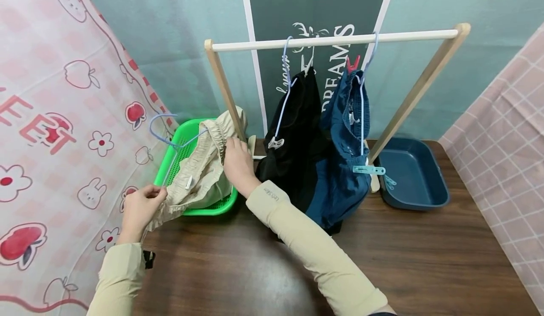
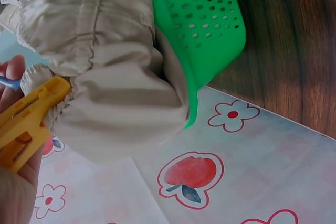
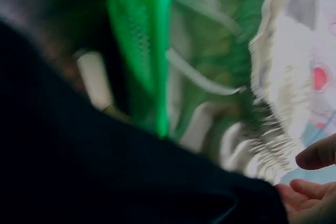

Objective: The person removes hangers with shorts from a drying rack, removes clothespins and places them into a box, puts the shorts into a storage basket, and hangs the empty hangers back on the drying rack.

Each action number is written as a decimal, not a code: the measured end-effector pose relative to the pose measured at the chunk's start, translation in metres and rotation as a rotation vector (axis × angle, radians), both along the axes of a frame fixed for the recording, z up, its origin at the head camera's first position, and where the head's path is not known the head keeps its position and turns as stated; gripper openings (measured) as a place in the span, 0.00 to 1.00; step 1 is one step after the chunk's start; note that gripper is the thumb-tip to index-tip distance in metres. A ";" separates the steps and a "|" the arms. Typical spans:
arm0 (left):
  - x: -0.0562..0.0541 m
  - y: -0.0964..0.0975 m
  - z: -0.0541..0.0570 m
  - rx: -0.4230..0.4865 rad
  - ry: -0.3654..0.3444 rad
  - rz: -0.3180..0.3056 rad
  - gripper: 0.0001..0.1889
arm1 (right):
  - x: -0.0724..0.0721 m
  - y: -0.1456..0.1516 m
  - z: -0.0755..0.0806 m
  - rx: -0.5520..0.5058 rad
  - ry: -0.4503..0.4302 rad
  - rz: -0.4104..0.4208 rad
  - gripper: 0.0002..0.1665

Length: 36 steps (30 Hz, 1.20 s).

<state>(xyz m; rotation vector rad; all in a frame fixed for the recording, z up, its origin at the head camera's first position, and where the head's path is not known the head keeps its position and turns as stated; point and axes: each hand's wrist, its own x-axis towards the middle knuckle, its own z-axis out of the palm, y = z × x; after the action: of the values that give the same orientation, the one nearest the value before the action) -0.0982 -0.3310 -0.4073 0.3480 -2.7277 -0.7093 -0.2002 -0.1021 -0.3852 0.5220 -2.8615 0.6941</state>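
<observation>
Beige elastic-waist pants point(image 1: 199, 169) lie partly over a green basket point(image 1: 170, 165), with a blue hanger point(image 1: 174, 145) at their waistband. My left hand point(image 1: 142, 207) is at the near end of the waistband. In the left wrist view, it grips a yellow clothespin point(image 2: 31, 114) whose jaws straddle the waistband edge, with the hanger's blue wire by the fingertips. At the far side of the waistband is my right hand point(image 1: 240, 165). The right wrist view is blurred; thumb and fingers point(image 3: 304, 195) stand apart beside the gathered waistband.
A wooden rack with a white bar point(image 1: 335, 41) stands behind. Black pants point(image 1: 293, 136) and blue pants point(image 1: 346, 117) hang from it on hangers with clothespins. A dark blue bin point(image 1: 414, 174) sits at right, a light blue clothespin point(image 1: 369, 169) near it. Curtains surround the brown floor point(image 1: 263, 269).
</observation>
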 end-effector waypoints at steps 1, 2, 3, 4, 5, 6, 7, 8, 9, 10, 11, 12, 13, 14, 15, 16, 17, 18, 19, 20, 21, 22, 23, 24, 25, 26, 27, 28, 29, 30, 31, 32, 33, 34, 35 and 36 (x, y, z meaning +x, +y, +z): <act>0.000 0.000 0.000 0.002 -0.005 -0.004 0.13 | -0.002 0.001 -0.002 0.020 0.030 -0.006 0.22; 0.001 -0.001 0.000 0.006 -0.007 -0.009 0.13 | -0.005 0.002 -0.003 0.030 0.053 -0.009 0.22; 0.001 -0.001 0.000 0.008 -0.010 -0.017 0.13 | -0.007 0.002 -0.003 0.037 0.067 -0.008 0.22; 0.001 -0.001 0.000 0.008 -0.012 -0.023 0.14 | -0.009 0.003 -0.003 0.040 0.078 -0.002 0.22; 0.002 -0.002 0.000 0.005 -0.011 -0.034 0.14 | -0.011 0.003 -0.003 0.045 0.081 0.006 0.22; 0.002 -0.003 0.000 0.004 -0.009 -0.047 0.14 | -0.014 0.003 -0.002 0.037 0.079 0.019 0.23; 0.002 -0.004 -0.001 0.000 -0.007 -0.061 0.14 | -0.016 0.004 -0.001 0.035 0.073 0.029 0.24; 0.003 -0.004 -0.002 -0.004 -0.001 -0.077 0.14 | -0.019 0.003 0.000 0.031 0.059 0.045 0.25; 0.003 -0.005 -0.003 -0.011 0.005 -0.094 0.14 | -0.021 0.003 0.002 0.028 0.043 0.061 0.26; 0.003 -0.006 -0.004 -0.019 0.010 -0.112 0.14 | -0.023 0.002 0.004 0.017 0.019 0.080 0.27; 0.003 -0.006 -0.004 -0.027 0.017 -0.129 0.15 | -0.025 0.001 0.005 0.013 -0.005 0.100 0.29; 0.004 -0.007 -0.005 -0.031 0.022 -0.143 0.15 | -0.027 -0.001 0.007 0.002 -0.035 0.121 0.31; 0.004 -0.007 -0.005 -0.037 0.027 -0.157 0.15 | -0.028 -0.002 0.008 -0.004 -0.067 0.144 0.33; 0.005 -0.007 -0.005 -0.046 0.033 -0.172 0.15 | -0.029 -0.004 0.009 -0.020 -0.102 0.168 0.35; 0.005 -0.007 -0.004 -0.054 0.035 -0.185 0.16 | -0.029 -0.005 0.010 -0.037 -0.141 0.189 0.38; 0.006 -0.007 -0.004 -0.061 0.037 -0.196 0.16 | -0.029 -0.007 0.010 -0.049 -0.182 0.207 0.39; 0.006 -0.007 -0.004 -0.067 0.038 -0.202 0.15 | -0.029 -0.009 0.010 -0.060 -0.214 0.225 0.40; 0.007 -0.006 -0.004 -0.075 0.038 -0.210 0.15 | -0.029 -0.010 0.010 -0.072 -0.243 0.239 0.41; 0.007 -0.006 -0.004 -0.082 0.039 -0.217 0.15 | -0.029 -0.011 0.010 -0.079 -0.264 0.246 0.41; 0.007 -0.006 -0.005 -0.086 0.040 -0.224 0.15 | -0.028 -0.012 0.010 -0.087 -0.282 0.247 0.41; 0.008 -0.005 -0.005 -0.090 0.043 -0.229 0.15 | -0.029 -0.013 0.009 -0.092 -0.296 0.241 0.41; 0.008 -0.005 -0.006 -0.091 0.047 -0.232 0.15 | -0.029 -0.014 0.009 -0.095 -0.299 0.232 0.42; 0.008 -0.005 -0.007 -0.092 0.052 -0.233 0.15 | -0.029 -0.014 0.009 -0.102 -0.302 0.219 0.43; 0.008 -0.005 -0.008 -0.093 0.058 -0.236 0.14 | -0.030 -0.014 0.009 -0.104 -0.305 0.200 0.43; 0.008 -0.006 -0.010 -0.092 0.063 -0.236 0.14 | -0.030 -0.015 0.009 -0.105 -0.307 0.181 0.44; 0.008 -0.006 -0.011 -0.092 0.069 -0.234 0.15 | -0.031 -0.015 0.009 -0.105 -0.310 0.166 0.45; 0.007 -0.006 -0.012 -0.094 0.076 -0.229 0.15 | -0.032 -0.015 0.009 -0.104 -0.312 0.155 0.45; 0.007 -0.006 -0.012 -0.094 0.081 -0.227 0.15 | -0.032 -0.015 0.009 -0.100 -0.315 0.150 0.46; 0.007 -0.007 -0.013 -0.095 0.085 -0.223 0.15 | -0.033 -0.015 0.009 -0.088 -0.315 0.155 0.46; 0.007 -0.007 -0.013 -0.096 0.088 -0.220 0.15 | -0.034 -0.015 0.008 -0.080 -0.315 0.164 0.45; 0.007 -0.007 -0.013 -0.095 0.089 -0.219 0.14 | -0.034 -0.015 0.008 -0.080 -0.319 0.176 0.44; 0.007 -0.008 -0.013 -0.093 0.087 -0.220 0.14 | -0.035 -0.014 0.008 -0.088 -0.329 0.189 0.43; 0.007 -0.008 -0.013 -0.089 0.082 -0.221 0.14 | -0.036 -0.015 0.008 -0.096 -0.335 0.200 0.42; 0.007 -0.008 -0.013 -0.082 0.071 -0.224 0.14 | -0.036 -0.015 0.008 -0.104 -0.341 0.211 0.40; 0.007 -0.009 -0.013 -0.074 0.057 -0.230 0.14 | -0.036 -0.015 0.008 -0.112 -0.342 0.221 0.38; 0.007 -0.009 -0.012 -0.064 0.038 -0.237 0.14 | -0.037 -0.015 0.008 -0.129 -0.346 0.225 0.36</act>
<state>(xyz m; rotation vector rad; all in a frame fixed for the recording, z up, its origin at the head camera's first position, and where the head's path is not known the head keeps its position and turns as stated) -0.0915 -0.3397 -0.4195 -0.0046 -2.7756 -0.6781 -0.2368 -0.1169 -0.3768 0.7817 -3.0687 1.0959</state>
